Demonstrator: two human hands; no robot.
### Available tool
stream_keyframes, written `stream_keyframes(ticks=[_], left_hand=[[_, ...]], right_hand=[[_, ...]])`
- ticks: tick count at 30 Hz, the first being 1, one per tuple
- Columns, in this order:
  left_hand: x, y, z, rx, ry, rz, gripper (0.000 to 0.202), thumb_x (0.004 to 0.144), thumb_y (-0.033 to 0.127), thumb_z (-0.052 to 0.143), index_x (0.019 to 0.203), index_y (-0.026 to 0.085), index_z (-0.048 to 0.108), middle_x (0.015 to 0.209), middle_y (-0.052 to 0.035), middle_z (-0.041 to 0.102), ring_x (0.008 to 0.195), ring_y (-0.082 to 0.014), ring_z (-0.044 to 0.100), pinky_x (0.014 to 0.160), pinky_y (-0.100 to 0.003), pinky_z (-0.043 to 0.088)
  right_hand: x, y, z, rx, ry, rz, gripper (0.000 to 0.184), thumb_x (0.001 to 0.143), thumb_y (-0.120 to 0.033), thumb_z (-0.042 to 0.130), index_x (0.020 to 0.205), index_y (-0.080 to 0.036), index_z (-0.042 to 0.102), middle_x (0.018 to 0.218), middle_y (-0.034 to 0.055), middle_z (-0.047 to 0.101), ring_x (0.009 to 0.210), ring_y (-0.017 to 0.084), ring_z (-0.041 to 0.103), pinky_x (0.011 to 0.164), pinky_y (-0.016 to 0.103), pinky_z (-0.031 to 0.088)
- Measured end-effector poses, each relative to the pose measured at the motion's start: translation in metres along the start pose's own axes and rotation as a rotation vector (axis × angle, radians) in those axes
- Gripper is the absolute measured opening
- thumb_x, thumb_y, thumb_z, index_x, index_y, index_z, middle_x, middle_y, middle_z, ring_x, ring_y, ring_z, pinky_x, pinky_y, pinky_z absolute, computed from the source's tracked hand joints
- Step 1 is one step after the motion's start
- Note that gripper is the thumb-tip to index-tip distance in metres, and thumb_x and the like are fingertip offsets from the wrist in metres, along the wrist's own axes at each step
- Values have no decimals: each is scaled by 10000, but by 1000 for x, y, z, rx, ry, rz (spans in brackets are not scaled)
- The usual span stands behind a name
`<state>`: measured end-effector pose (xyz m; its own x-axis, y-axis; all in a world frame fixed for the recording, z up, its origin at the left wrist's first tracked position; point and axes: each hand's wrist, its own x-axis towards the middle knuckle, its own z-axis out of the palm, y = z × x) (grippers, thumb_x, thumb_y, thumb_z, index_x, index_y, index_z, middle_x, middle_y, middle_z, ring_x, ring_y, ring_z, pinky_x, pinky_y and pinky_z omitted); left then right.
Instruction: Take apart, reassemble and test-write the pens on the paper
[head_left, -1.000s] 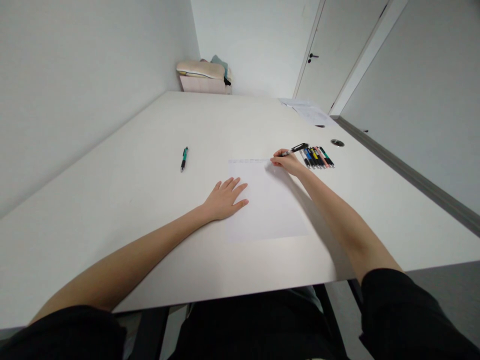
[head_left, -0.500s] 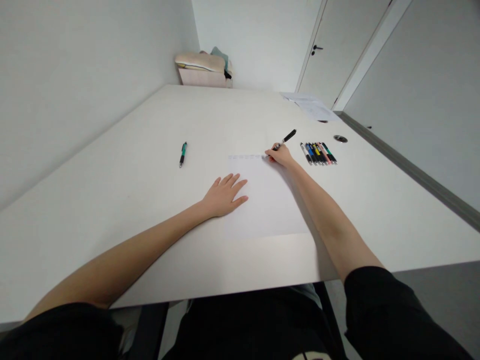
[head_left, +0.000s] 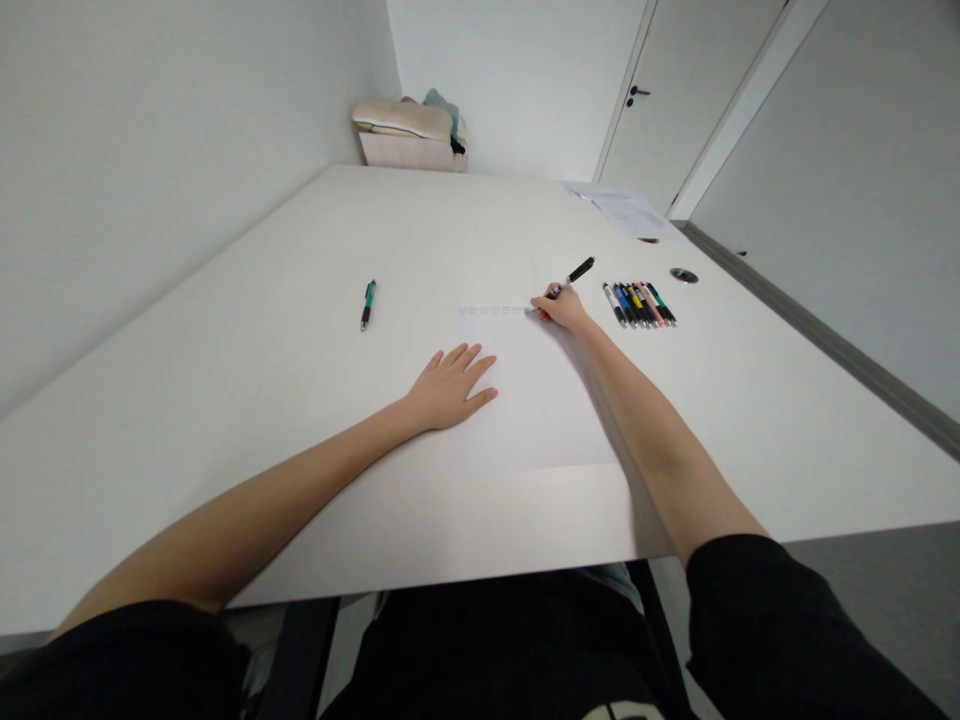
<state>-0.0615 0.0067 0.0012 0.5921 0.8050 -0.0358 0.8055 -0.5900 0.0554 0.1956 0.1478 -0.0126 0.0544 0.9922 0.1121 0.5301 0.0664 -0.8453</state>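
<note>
In the head view, my right grip (head_left: 561, 307) is grasping a black pen (head_left: 580, 269), which is now tilting more upright and clear of the row of pens (head_left: 640, 306) it was overlapping a second ago, so its tip is meeting the end of the faint writing (head_left: 491, 311) along the top of the paper (head_left: 544, 410). My left grip (head_left: 444, 389) is lying flat, holding nothing, across the paper's left edge on the bench (head_left: 262, 380). Beyond, a pale pink box (head_left: 409, 152) is bearing a beige cushion (head_left: 405, 118) (I am not seeing its inside).

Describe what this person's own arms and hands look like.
Short black sleeves leave both forearms bare. The left hand and right hand wear no gloves, and no watch or bracelet shows.
</note>
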Motion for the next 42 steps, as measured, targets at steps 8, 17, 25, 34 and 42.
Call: stream_keyframes(ticks=[8, 17, 25, 34, 42], left_hand=[[0, 0, 0, -12, 2, -3, 626, 914, 578, 218, 1437, 239, 274, 1522, -99, 225, 1394, -290, 198, 1092, -516, 216], [0, 0, 1, -7, 11, 2, 626, 916, 575, 212, 1434, 231, 282, 1520, -109, 228, 1388, -291, 218, 1090, -524, 223], [-1, 0, -1, -3, 1, -6, 627, 915, 577, 213, 1436, 235, 278, 1520, -102, 230, 1391, -291, 212, 1093, -515, 222], [-1, 2, -2, -11, -2, -8, 619, 917, 569, 218, 1436, 237, 276, 1522, -100, 225, 1393, -285, 207, 1096, -516, 213], [-1, 2, -3, -8, 1, -5, 618, 920, 564, 219, 1437, 230, 276, 1522, -103, 224, 1391, -289, 211, 1092, -513, 219]], right_hand=[[-3, -3, -1, -8, 10, -13, 189, 670, -233, 613, 597, -204, 441, 499, -13, 566, 475, 114, 531, 593, 273, 474], [-2, -2, 0, -10, 14, -6, 177, 663, -219, 604, 605, -204, 438, 485, -24, 548, 470, 110, 519, 576, 263, 465], [1, 2, 0, -10, 33, -3, 181, 668, -253, 597, 609, -210, 432, 496, -20, 557, 501, 125, 542, 586, 270, 465], [2, 1, 0, -29, 26, 5, 163, 654, -224, 590, 609, -217, 433, 480, -33, 546, 485, 120, 534, 573, 266, 469], [3, 1, 1, -56, 41, 9, 141, 653, -216, 567, 615, -217, 431, 472, -37, 534, 494, 126, 532, 564, 263, 458]])
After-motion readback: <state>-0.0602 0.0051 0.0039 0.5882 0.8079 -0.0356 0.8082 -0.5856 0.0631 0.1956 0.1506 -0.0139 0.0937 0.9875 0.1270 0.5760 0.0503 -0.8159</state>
